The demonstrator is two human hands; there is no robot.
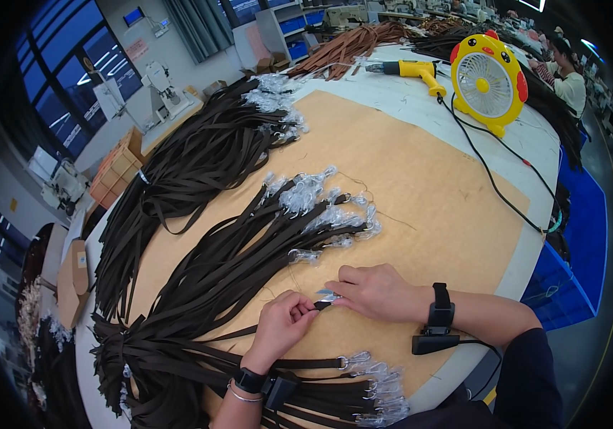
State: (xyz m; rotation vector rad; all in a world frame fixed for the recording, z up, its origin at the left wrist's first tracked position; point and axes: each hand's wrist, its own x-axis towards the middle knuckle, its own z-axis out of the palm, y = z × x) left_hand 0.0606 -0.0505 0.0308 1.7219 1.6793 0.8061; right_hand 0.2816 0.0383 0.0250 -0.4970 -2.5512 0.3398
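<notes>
My left hand [283, 325] is closed, thumb and fingertips pinching the end of a black strap [323, 303]. Right beside it, my right hand [379, 292] closes on a small blue and silver piece [326, 292] at the strap's end; its exact kind is mostly hidden by the fingers. Beyond my hands lies a bunch of black straps [228, 247] with plastic-wrapped metal hooks [306, 193]. Nearer to me, more straps [320, 393] fan out under my left forearm, their wrapped hooks [385, 390] pointing right.
Brown paper [428, 186] covers much of the white table. Another strap bundle [199, 143] lies at the far left. Toward the back stand a yellow heat gun [415, 70] and a yellow fan [488, 82], with a black cable [488, 168] trailing along the right. Blue bins [571, 279] flank the table's right edge.
</notes>
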